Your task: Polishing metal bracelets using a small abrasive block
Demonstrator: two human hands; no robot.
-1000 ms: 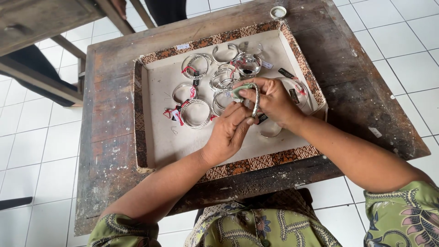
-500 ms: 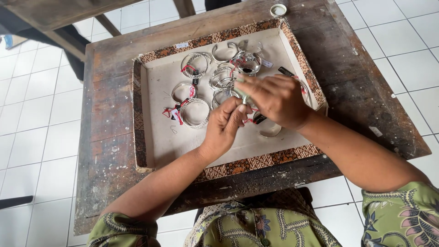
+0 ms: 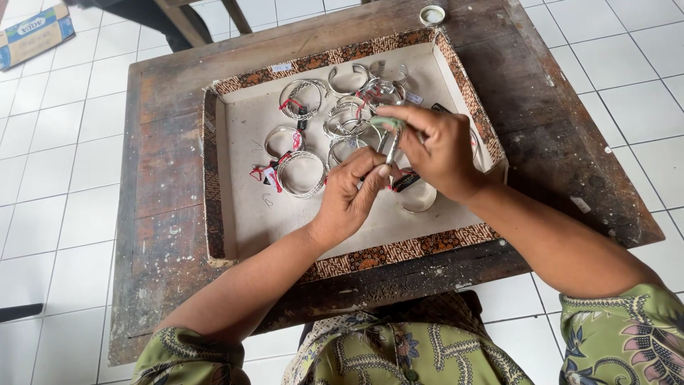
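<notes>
Both hands work together over the tray (image 3: 235, 178), a shallow box with a patterned rim that sits on the worn wooden bench (image 3: 171, 128). The right hand (image 3: 442, 153) has its fingers closed around a silver bangle (image 3: 390, 139), thumb and forefinger pinched at its top edge where something greenish shows, perhaps a small cloth or pad; I cannot tell which. The left hand (image 3: 353, 189) is curled shut too, its fingertips meeting the lower part of the same bangle and steadying it from below. The bangle is held just above the tray floor, near the middle right, over the other bangles (image 3: 303, 171) that lie in a loose cluster, several with red-threaded tags (image 3: 265, 175). To do this well, the grip looks best kept light and on the edges, so the polished face is not smeared, with the lower hand taking the weight while the upper one turns or rubs the piece. Keeping it low over the tray seems wise, since a slip would then drop it among the others and not onto the tiled floor (image 3: 57, 142). A small round lid (image 3: 432, 14) sits at the bench's far edge.
</notes>
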